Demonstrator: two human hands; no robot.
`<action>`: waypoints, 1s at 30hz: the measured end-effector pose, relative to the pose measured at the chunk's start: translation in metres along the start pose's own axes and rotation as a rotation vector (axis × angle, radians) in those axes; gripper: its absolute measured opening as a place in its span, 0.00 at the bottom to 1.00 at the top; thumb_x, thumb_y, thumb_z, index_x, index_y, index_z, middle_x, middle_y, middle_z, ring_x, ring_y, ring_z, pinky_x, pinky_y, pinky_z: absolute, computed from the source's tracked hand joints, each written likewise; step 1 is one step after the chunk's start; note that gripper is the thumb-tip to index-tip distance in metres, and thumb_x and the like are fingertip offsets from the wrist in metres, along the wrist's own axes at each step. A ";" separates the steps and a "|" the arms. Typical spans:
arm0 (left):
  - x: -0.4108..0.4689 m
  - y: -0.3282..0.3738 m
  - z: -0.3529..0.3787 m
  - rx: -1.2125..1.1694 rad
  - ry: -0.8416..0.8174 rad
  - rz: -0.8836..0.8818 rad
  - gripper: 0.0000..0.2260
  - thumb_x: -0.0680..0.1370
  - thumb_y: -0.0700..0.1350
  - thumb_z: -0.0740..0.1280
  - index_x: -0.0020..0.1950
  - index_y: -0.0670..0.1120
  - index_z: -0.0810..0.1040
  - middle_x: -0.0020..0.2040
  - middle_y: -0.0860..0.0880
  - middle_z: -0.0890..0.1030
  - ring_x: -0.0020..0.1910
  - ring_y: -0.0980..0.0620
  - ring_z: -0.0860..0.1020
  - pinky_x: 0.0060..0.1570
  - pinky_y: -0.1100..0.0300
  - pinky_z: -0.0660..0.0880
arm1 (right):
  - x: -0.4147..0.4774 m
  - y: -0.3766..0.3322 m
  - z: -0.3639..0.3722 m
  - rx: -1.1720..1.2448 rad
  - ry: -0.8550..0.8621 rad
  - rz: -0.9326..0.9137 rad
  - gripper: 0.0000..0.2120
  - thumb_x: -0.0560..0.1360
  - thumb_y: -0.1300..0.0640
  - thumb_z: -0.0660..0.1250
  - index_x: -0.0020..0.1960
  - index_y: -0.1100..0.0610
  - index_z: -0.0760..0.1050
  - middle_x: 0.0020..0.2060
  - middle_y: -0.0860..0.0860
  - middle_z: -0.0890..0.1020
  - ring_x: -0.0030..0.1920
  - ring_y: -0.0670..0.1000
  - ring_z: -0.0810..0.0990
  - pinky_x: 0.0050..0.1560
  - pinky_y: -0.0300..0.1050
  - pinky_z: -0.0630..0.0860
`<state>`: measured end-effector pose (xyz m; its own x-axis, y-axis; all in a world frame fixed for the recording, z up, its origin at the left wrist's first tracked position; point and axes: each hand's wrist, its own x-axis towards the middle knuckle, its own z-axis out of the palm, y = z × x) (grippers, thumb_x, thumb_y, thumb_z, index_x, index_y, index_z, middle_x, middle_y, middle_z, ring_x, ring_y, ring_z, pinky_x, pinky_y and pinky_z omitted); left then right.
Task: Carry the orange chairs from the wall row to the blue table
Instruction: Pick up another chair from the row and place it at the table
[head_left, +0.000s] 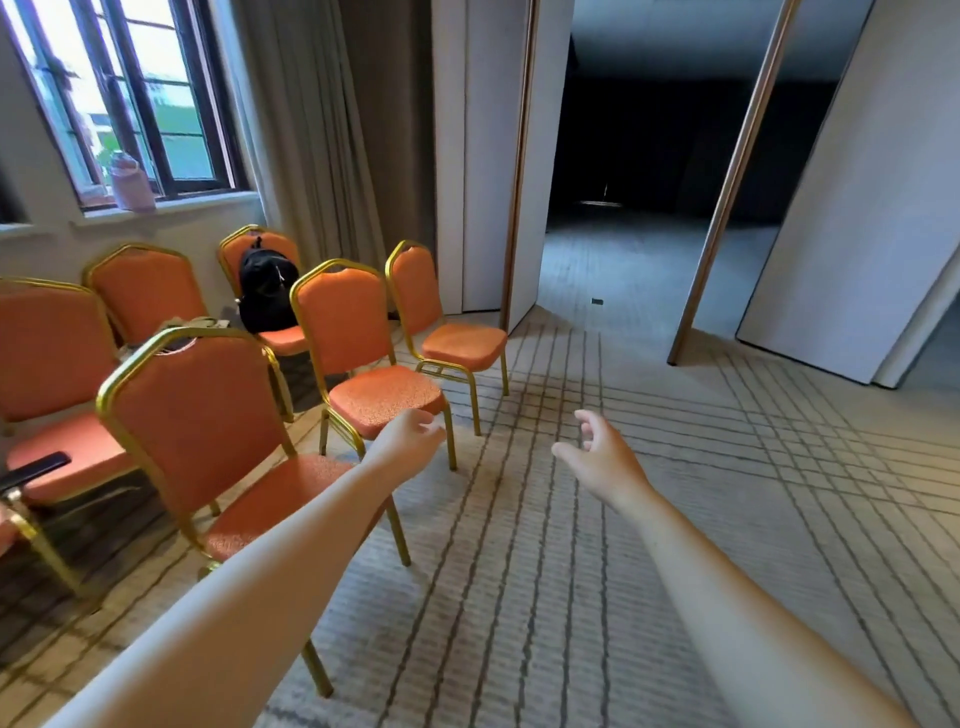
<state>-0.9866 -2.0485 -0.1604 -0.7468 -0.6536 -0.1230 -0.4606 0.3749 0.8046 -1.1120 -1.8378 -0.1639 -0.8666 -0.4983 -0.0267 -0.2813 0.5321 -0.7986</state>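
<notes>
While both arms reach out over the carpet (519, 597), the left hand (410, 441) and right hand (605, 462) hold nothing, fingers loose. The orange chairs (363, 332) stand on the left by the window (130, 104), one seat near the left hand.

Both bare arms reach forward and slightly inward from the bottom of the view, elbows nearly straight. The left hand (410, 436) is held out with its back turned up and its fingers loosely curled, gripping nothing. The right hand (597, 452) is level with it and well apart from it, thumb pointing toward the left hand and fingers bent in a loose claw, also holding nothing.
</notes>
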 end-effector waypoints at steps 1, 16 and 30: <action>0.024 0.008 0.004 -0.009 -0.002 -0.008 0.20 0.81 0.48 0.62 0.71 0.44 0.69 0.43 0.54 0.76 0.34 0.61 0.69 0.33 0.66 0.67 | 0.027 0.001 -0.003 -0.001 0.002 -0.001 0.32 0.75 0.47 0.67 0.76 0.49 0.60 0.74 0.51 0.65 0.71 0.52 0.68 0.67 0.54 0.69; 0.442 0.051 0.067 0.048 -0.008 -0.043 0.21 0.79 0.49 0.61 0.71 0.44 0.69 0.46 0.55 0.77 0.36 0.61 0.71 0.38 0.62 0.70 | 0.457 0.027 0.040 0.007 -0.086 0.062 0.33 0.73 0.50 0.69 0.75 0.51 0.62 0.73 0.54 0.67 0.70 0.54 0.70 0.68 0.52 0.69; 0.835 0.102 0.119 0.085 -0.073 -0.079 0.07 0.78 0.49 0.62 0.50 0.48 0.77 0.45 0.51 0.78 0.34 0.56 0.73 0.34 0.62 0.69 | 0.840 0.033 0.040 -0.049 -0.057 0.104 0.30 0.73 0.52 0.68 0.74 0.51 0.64 0.72 0.53 0.69 0.69 0.53 0.71 0.68 0.50 0.69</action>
<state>-1.7140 -2.4783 -0.2502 -0.7381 -0.6348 -0.2286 -0.5562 0.3806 0.7388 -1.8327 -2.2658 -0.2371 -0.8679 -0.4758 -0.1429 -0.2123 0.6153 -0.7592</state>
